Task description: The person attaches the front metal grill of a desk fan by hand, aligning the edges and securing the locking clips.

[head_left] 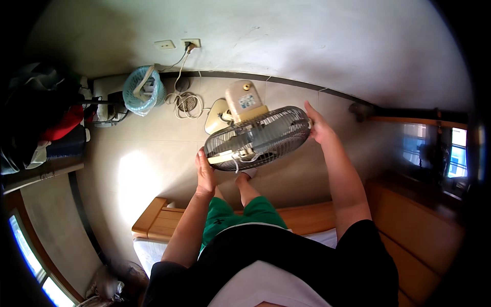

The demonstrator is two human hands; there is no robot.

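Note:
I am holding the wire cage (pixel 258 137) of a fan at both sides, tilted over my legs. My left hand (pixel 204 174) is closed on its lower left edge, beside a pale strip. My right hand (pixel 317 125) grips its right rim, thumb raised along it. Behind the cage are the fan's beige motor housing (pixel 243 100) and pale yellow base (pixel 216 116). A white cord (pixel 184 110) lies coiled left of the base and runs up to a wall socket (pixel 191 42).
A blue lined bin (pixel 134 89) stands against the back wall. Dark clothes and bags (pixel 36 117) are piled at left. A wooden bed frame (pixel 158 220) is behind my legs, with wooden furniture (pixel 419 220) at right. A window (pixel 25 250) shows lower left.

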